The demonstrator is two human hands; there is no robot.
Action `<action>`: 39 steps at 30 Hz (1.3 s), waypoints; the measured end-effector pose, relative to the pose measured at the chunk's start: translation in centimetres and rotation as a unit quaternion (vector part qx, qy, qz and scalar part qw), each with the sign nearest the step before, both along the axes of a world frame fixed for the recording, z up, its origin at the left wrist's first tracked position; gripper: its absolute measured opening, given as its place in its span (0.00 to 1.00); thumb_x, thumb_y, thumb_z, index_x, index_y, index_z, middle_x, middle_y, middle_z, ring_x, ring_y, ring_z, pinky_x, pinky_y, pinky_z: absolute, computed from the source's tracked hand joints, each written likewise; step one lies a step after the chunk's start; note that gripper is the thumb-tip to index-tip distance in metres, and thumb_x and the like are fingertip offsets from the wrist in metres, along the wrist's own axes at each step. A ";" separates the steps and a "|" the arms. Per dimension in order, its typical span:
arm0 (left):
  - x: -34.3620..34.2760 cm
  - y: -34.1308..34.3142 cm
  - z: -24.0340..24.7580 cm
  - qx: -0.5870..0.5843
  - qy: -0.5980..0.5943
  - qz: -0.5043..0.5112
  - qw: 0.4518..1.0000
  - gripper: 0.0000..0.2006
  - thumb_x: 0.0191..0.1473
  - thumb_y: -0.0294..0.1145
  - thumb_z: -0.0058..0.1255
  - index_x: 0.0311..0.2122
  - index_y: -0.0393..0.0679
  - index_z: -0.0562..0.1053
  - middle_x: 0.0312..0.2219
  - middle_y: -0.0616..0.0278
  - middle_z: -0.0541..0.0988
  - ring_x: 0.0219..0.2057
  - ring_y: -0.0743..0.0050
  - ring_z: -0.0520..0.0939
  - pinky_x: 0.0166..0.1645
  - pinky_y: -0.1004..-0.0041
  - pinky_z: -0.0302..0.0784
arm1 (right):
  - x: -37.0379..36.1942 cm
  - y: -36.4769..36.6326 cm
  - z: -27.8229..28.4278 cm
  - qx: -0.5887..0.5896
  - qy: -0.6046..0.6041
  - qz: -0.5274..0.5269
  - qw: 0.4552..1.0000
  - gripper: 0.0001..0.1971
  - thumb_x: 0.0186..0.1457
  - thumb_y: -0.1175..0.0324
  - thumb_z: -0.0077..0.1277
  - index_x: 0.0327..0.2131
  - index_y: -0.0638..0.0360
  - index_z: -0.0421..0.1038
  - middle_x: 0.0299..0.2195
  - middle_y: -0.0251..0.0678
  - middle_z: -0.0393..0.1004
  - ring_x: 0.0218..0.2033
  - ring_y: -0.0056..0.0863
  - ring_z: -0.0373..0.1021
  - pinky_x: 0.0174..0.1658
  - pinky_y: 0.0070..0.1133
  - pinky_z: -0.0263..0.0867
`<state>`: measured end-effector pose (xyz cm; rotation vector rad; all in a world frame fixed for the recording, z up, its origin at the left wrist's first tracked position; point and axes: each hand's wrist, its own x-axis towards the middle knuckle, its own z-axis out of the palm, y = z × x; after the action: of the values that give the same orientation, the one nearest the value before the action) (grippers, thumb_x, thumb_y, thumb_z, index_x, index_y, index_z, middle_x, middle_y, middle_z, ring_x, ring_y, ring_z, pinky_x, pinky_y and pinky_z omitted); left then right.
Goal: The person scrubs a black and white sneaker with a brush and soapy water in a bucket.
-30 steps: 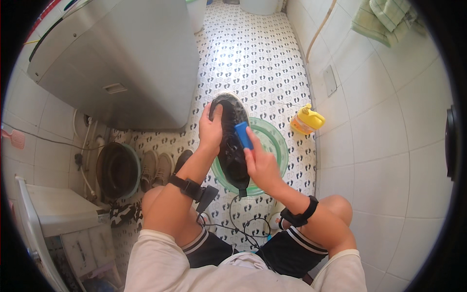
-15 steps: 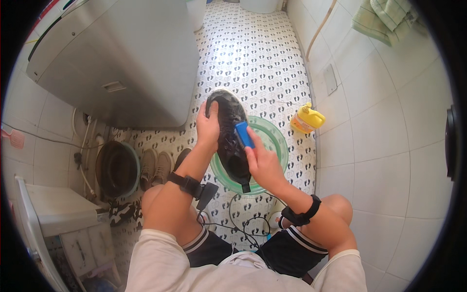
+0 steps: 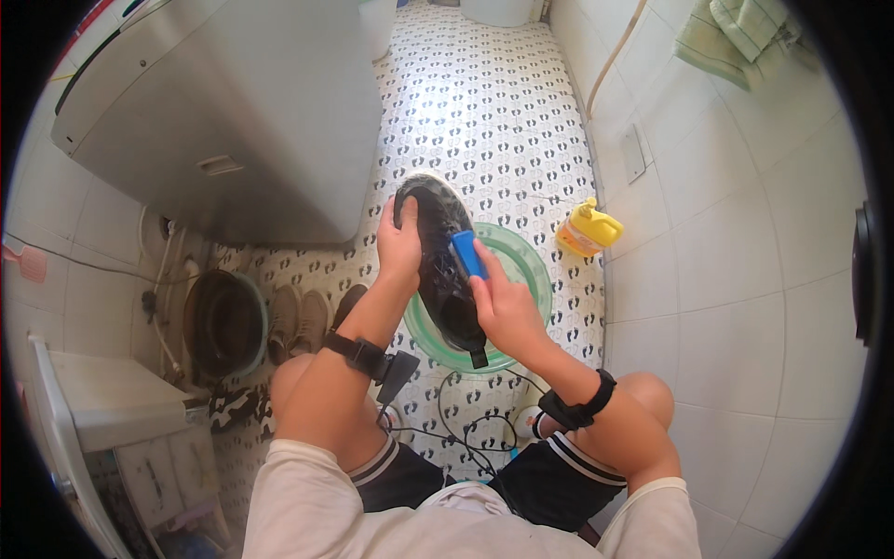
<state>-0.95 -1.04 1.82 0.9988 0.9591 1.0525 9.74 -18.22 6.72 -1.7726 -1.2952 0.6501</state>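
Observation:
A black sneaker (image 3: 435, 216) with a pale toe edge and whitish suds on it is held over a green basin (image 3: 529, 279), toe pointing away from me. My left hand (image 3: 399, 244) grips its left side near the toe, thumb on the upper. In my right hand (image 3: 507, 306) is a blue brush (image 3: 468, 254), pressed against the shoe's right side by the laces. The brush's bristles are hidden. The heel, with its pull tab (image 3: 479, 358), hangs over the basin's near rim.
A yellow jug (image 3: 589, 228) stands right of the basin by the tiled wall. On the left are a large grey appliance (image 3: 251, 121), a dark-lined tub (image 3: 223, 321) and brown shoes (image 3: 310, 321). A black cable (image 3: 466, 438) loops on the floor between my feet.
The sneaker's heel has shifted slightly to the right. My right hand and the brush stay almost in place against the shoe, and my left hand keeps its grip.

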 end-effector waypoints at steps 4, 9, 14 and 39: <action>0.4 -0.7 0.8 0.016 0.016 0.003 1.000 0.27 0.64 0.48 0.52 0.59 0.37 0.67 0.49 0.58 0.78 0.48 0.72 0.77 0.54 0.71 0.71 | 0.0 0.1 -0.8 0.029 -0.033 -0.003 0.999 0.25 0.65 0.66 0.44 0.64 0.57 0.57 0.22 0.55 0.74 0.23 0.56 0.71 0.28 0.44 0.64; -0.4 0.9 -0.6 0.007 0.094 0.059 0.994 0.33 0.63 0.51 0.51 0.64 0.35 0.62 0.59 0.50 0.71 0.59 0.59 0.70 0.63 0.66 0.62 | -1.6 -1.4 -1.0 0.013 0.026 0.024 0.999 0.26 0.65 0.65 0.44 0.65 0.55 0.57 0.23 0.56 0.74 0.23 0.57 0.71 0.28 0.45 0.64; 0.4 -0.2 -0.4 0.000 0.039 0.023 0.999 0.29 0.64 0.49 0.51 0.60 0.36 0.66 0.53 0.56 0.74 0.53 0.66 0.73 0.58 0.68 0.67 | 0.5 -0.1 -0.5 -0.031 -0.104 0.010 0.994 0.27 0.64 0.63 0.46 0.65 0.52 0.57 0.24 0.57 0.75 0.24 0.56 0.73 0.28 0.46 0.66; 0.1 0.1 0.0 -0.026 0.012 0.009 1.000 0.27 0.65 0.47 0.50 0.59 0.37 0.67 0.51 0.57 0.76 0.51 0.69 0.74 0.57 0.69 0.68 | 0.9 -0.2 -0.7 0.022 -0.059 0.040 0.997 0.27 0.62 0.64 0.48 0.65 0.49 0.59 0.21 0.53 0.74 0.22 0.55 0.72 0.28 0.44 0.67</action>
<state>-0.81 -0.91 1.82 0.9641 1.0124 1.0281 10.62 -18.44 6.02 -1.7521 -1.4562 0.5635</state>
